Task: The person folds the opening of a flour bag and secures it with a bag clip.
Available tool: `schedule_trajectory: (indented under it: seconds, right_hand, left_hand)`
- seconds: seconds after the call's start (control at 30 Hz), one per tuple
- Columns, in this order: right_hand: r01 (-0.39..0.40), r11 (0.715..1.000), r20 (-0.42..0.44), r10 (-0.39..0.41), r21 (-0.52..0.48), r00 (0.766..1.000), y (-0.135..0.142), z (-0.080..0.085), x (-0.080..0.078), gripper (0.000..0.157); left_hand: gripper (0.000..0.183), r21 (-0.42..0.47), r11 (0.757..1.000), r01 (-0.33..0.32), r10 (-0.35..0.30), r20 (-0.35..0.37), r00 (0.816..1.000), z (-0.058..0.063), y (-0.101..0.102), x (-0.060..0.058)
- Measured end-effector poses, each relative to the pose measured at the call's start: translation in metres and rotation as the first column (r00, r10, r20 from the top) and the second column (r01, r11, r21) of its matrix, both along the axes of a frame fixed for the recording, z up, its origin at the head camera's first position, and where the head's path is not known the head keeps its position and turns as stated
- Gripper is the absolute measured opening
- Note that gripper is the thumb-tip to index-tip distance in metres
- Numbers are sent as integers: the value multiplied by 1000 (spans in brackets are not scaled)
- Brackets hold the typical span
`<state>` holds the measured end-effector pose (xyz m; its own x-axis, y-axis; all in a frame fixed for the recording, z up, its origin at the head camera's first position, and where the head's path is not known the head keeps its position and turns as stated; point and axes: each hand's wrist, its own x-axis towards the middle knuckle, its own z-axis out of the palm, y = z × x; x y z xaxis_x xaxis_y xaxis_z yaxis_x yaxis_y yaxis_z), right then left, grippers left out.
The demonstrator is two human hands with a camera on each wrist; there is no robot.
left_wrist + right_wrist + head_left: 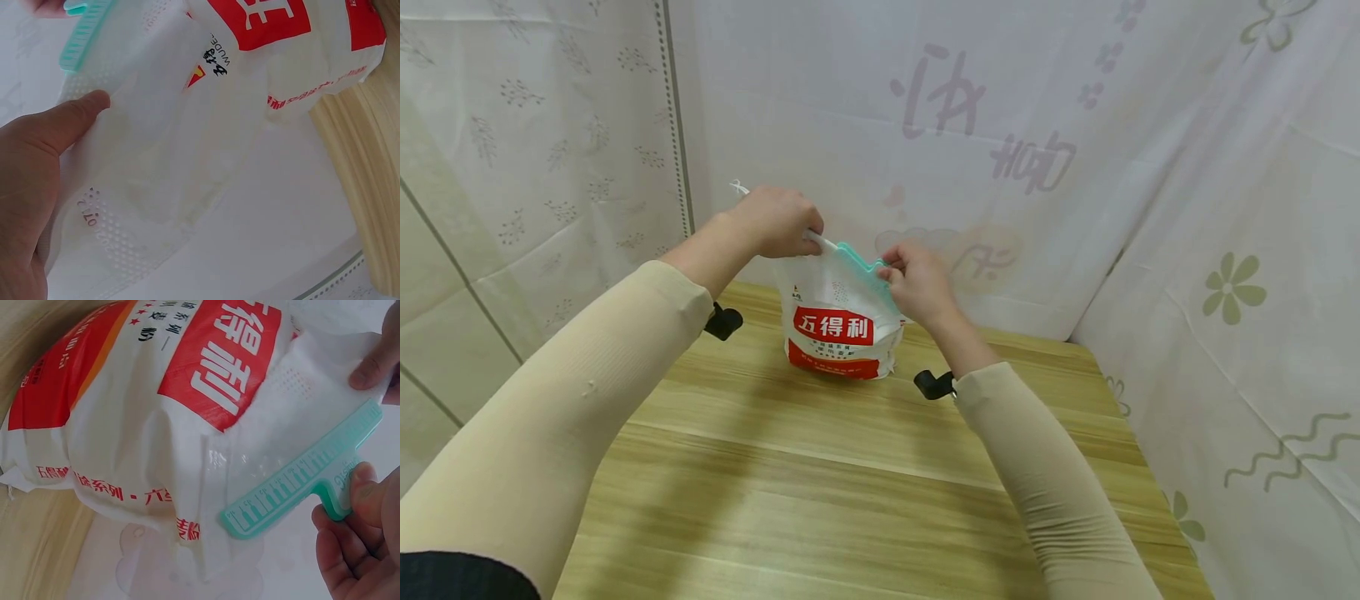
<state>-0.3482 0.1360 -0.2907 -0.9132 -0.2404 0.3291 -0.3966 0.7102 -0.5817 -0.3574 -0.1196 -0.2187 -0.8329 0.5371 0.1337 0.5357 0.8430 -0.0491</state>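
Note:
A white flour bag [833,350] with red printed panels stands on the wooden table. My left hand [778,221] pinches its upper edge on the left side, thumb on the near face; the fingers behind are mostly hidden. A teal bag clip [294,478] lies across the right part of the bag's top, close to my left thumb in the right wrist view. My right hand [919,285] pinches the clip's handle between thumb and fingers. In the left wrist view, the white top of the bag [156,144] is pulled flat, with rows of small dots showing.
The wooden table [820,483] runs under both forearms, its back edge near a patterned white curtain [820,100]. More curtain [1285,358] hangs along the right side. A thin white string [739,188] sticks out beyond my left hand.

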Motion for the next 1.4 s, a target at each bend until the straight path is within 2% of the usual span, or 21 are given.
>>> schedule_trajectory:
  seconds: [0.2, 0.53, 0.87, 1.2, 1.4]
  right_hand:
    - [11, 1000, 9, -11, 23, 1000, -5, -3, 0, 14]
    - [-6, 997, -51, 10, 73, 999, -10, -7, 2, 11]
    - [15, 994, -67, -8, 108, 998, -11, -9, 4, 13]
    - [-19, 994, -33, 23, 105, 999, -8, -7, 6, 24]
    - [-60, 997, 9, 60, 52, 998, 0, -11, 4, 29]
  left_hand:
    - [28, 1, 1000, 10, -10, 11, 1000, 1, 1, -1]
    - [27, -18, 999, 27, -27, -15, 1000, 4, -1, -1]
    - [27, -28, 999, 27, -27, -25, 999, 4, 1, 0]
    - [26, -26, 999, 26, -27, -22, 999, 4, 2, -1]
    - [26, -20, 1000, 21, -21, -13, 1000, 4, 4, 0]
